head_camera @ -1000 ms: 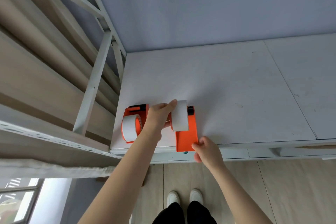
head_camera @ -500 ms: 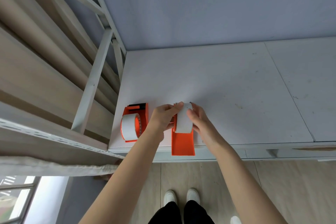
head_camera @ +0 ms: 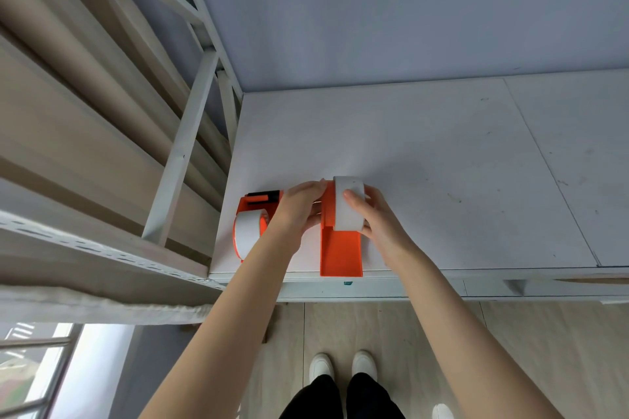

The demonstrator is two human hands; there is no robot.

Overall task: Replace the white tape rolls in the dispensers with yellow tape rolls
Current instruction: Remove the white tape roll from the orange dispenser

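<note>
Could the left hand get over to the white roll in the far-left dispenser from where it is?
Probably yes. The left hand sits right beside that white roll, with nothing between them, but it is holding the other dispenser and would need to let go first.

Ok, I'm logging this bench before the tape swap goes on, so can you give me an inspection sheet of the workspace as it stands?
Surface: white table, scuffed, mostly bare.
Job's things: two orange dispensers at the front left edge; right dispenser and left dispenser each hold a white tape roll. No yellow rolls seen.
Clutter: nothing seen.
Grippers: right hand grips the right dispenser's roll; left hand is on that dispenser's left side.
Cables: nothing seen.
Surroundings: white metal rack to the left, grey wall behind, wood floor, window lower left.
</note>
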